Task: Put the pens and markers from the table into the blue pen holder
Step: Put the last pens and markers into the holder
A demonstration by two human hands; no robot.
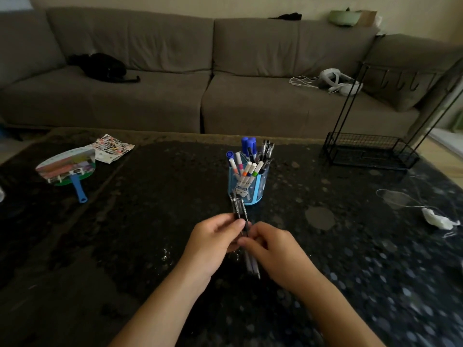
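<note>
The blue pen holder (250,186) stands upright mid-table, with several markers and pens sticking out of its top. Just in front of it, both my hands grip a small bundle of dark pens (239,209). My left hand (213,242) pinches the bundle near its middle with thumb and fingers. My right hand (273,251) closes on the same pens slightly lower. The pens' upper ends point toward the holder; their lower tips (253,267) show between my wrists. The bundle's top ends sit close to the holder's base.
A hand fan with a blue handle (67,171) and a printed sheet (112,147) lie at the table's left. A black wire rack (373,151) stands at the back right. A white cable and crumpled tissue (438,219) lie at the right. A grey sofa is behind.
</note>
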